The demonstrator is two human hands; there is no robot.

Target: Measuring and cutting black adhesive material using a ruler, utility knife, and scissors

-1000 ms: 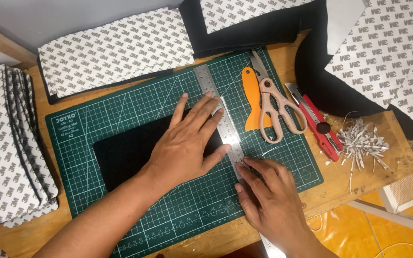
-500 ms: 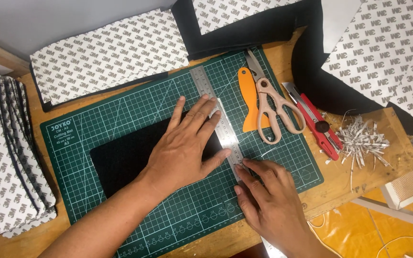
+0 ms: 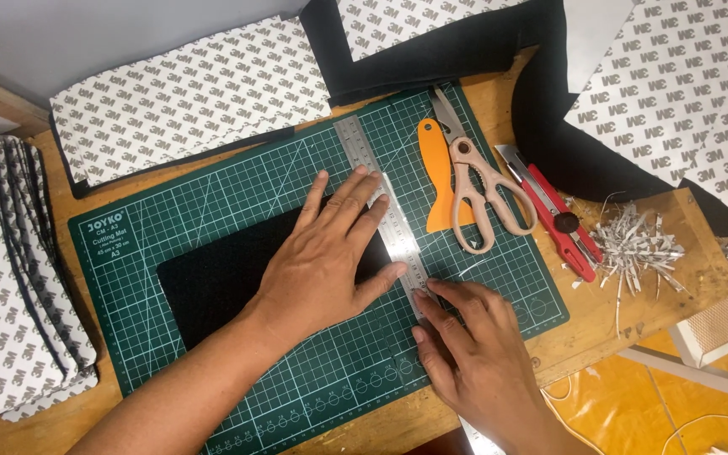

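A steel ruler (image 3: 370, 173) lies slanted across a green cutting mat (image 3: 212, 194), along the right edge of a black sheet (image 3: 212, 282). My left hand (image 3: 330, 253) lies flat with fingers spread, pressing on the black sheet and the ruler. My right hand (image 3: 473, 354) rests over the ruler's lower part, fingers bunched together with their tips at the ruler's edge. Whether it holds anything is hidden under the fingers.
Right of the ruler lie an orange scraper (image 3: 436, 173), beige scissors (image 3: 482, 190) and a red utility knife (image 3: 554, 219). A pile of white paper slivers (image 3: 634, 248) sits near the table's right edge. Patterned white backing sheets (image 3: 187, 97) and a stack of them (image 3: 2, 278) surround the mat.
Both hands stay in place on the ruler and black sheet. Only the view has shifted slightly.
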